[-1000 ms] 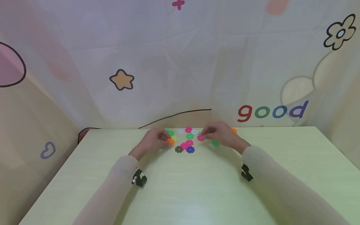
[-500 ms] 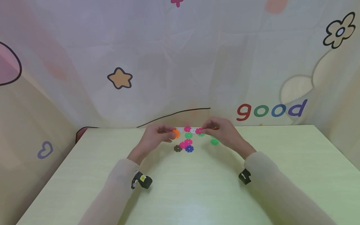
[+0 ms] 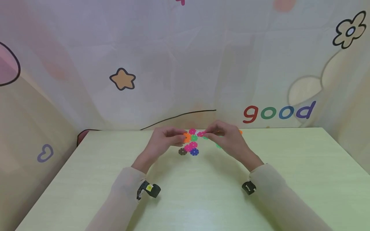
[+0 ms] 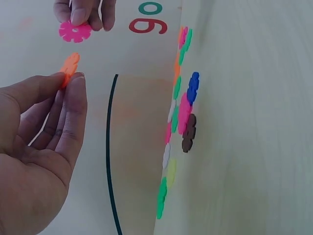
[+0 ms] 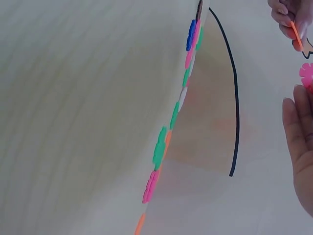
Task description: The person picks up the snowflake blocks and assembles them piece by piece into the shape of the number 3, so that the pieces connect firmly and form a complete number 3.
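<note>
My left hand (image 3: 162,141) pinches an orange notched plastic disc (image 4: 71,64) between thumb and fingers, above the table. Facing it, my right hand (image 3: 226,136) pinches a pink notched disc (image 4: 75,32) by its edge. A small gap separates the two discs in the left wrist view. Below them, more discs lie on the table: a blue one (image 3: 194,151), a dark brown one (image 3: 182,151), pink ones (image 3: 190,146) and a green one (image 3: 194,138). Some discs behind the hands are partly hidden in the head view.
The pale table (image 3: 199,192) ends at a patterned cloth backdrop (image 3: 179,70). In the left wrist view, a yellow disc (image 4: 171,172) and a green disc (image 4: 162,198) lie near the table's back edge. An orange disc (image 5: 140,224) lies towards the right.
My left hand has lifted the orange disc and carried it right. My right hand has raised the pink disc and turned it flatter. The two discs are closer together.
</note>
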Motion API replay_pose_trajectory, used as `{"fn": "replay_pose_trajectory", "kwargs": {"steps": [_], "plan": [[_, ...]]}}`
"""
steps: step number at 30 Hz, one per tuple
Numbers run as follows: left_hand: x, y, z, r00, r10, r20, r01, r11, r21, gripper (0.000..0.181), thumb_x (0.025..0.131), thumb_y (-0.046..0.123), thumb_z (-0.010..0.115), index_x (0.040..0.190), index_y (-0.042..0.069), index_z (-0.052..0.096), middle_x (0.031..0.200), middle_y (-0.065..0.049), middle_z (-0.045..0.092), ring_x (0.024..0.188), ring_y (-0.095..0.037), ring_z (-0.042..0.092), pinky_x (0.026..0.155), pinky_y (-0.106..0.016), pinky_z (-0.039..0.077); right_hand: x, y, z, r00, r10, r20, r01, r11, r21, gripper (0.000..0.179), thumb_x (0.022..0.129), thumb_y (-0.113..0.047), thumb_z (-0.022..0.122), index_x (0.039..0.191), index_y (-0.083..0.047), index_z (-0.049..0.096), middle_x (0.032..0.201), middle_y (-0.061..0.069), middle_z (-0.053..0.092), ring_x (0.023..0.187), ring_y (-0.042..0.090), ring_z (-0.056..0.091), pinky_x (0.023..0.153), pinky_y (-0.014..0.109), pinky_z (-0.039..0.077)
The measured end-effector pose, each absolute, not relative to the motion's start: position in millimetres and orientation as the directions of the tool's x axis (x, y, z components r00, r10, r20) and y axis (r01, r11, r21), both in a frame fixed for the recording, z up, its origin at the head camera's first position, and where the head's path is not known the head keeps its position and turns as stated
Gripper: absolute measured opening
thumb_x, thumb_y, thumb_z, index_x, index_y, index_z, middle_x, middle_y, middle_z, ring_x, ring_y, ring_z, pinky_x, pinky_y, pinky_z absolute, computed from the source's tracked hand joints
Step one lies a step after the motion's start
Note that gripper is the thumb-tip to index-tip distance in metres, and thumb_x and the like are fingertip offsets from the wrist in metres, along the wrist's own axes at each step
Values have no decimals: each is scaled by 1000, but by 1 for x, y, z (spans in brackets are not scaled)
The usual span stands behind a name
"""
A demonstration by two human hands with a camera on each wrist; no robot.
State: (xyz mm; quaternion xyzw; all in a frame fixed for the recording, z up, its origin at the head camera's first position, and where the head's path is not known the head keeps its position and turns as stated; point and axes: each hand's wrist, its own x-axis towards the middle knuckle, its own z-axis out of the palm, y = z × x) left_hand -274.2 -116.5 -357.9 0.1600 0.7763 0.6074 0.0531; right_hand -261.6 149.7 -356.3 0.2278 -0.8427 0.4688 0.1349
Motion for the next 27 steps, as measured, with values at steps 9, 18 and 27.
{"fn": "replay_pose_trajectory", "kwargs": {"steps": [9,18,27], "plan": [[-268,-114,-355,-945,305,120,183,189,965,25,101,13,76,124,2,76,114,-11,77,99,-30,78,97,-38,60,-255,147,-358,-851,-266,453,-525,429,-735,13,95,-8,82,106,-11,76,101,-1,75,95,18,74,86,42,63],[-266,-108,-356,-952,277,132,181,157,971,24,101,11,75,123,1,75,111,-12,77,95,-28,79,94,-36,61,-251,144,-363,-847,-273,456,-531,400,-747,11,94,-8,83,102,-11,76,97,-2,75,91,16,75,85,41,63],[-263,-101,-358,-971,228,69,93,97,991,24,100,10,76,122,0,75,109,-14,77,91,-26,79,88,-33,63,-246,139,-364,-833,-259,489,-553,412,-724,13,92,-7,85,101,-10,76,97,-2,75,90,15,75,85,38,64]]}}
